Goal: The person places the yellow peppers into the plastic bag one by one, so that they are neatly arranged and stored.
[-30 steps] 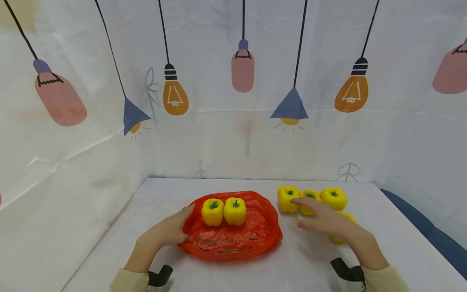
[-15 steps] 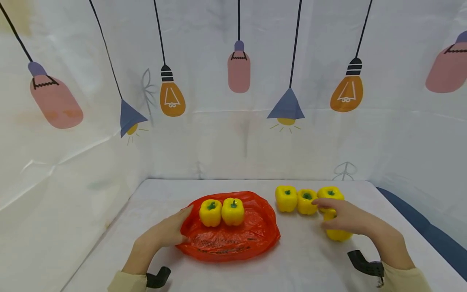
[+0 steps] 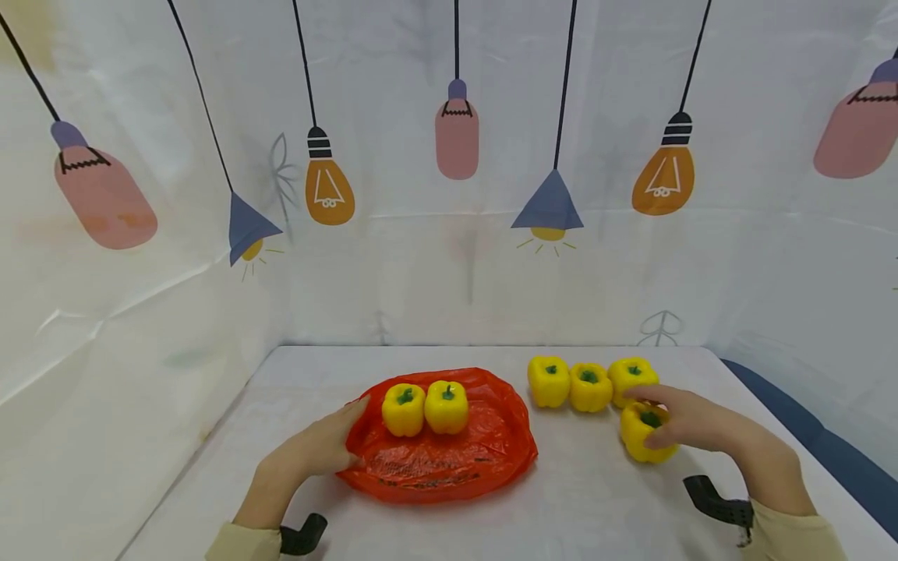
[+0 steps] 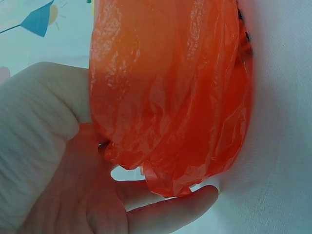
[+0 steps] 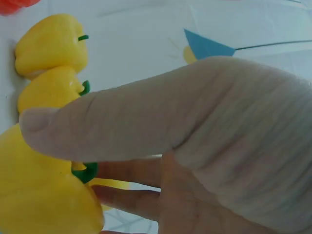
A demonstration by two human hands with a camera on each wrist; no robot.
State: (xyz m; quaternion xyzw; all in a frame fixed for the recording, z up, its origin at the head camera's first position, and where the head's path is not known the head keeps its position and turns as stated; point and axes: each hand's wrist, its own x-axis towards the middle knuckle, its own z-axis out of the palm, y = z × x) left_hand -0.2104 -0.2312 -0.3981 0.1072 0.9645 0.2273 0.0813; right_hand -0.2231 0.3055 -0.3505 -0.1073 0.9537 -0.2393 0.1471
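1 yellow pepper (image 3: 638, 441) lies within right grip (image 3: 700, 420).

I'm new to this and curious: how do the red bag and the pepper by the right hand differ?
The bag is red; the pepper is yellow with a green stem. The bag is much wider than the pepper. The bag is creased; the pepper is smooth. The left hand is at the bag, the right hand at the pepper. Both look shiny and rest on the white table.
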